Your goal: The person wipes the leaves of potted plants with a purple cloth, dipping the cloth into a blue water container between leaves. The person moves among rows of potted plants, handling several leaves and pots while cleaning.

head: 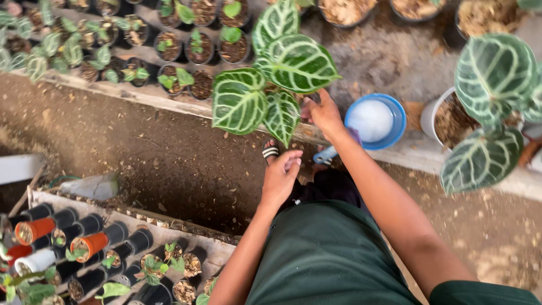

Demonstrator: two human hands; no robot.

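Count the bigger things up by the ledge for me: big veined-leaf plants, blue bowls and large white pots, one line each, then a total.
Big veined-leaf plants: 2
Blue bowls: 1
Large white pots: 1
Total: 4

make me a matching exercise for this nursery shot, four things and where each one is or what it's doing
Things:
1. right hand
2. left hand
3. blue bowl
4. orange pots

Places or states:
A. lower left, lying among black pots
B. on the ledge, right of the raised hand
C. reaching the base of the veined plant
D. empty, hanging over the soil path

Pairs: 1-C, 2-D, 3-B, 4-A
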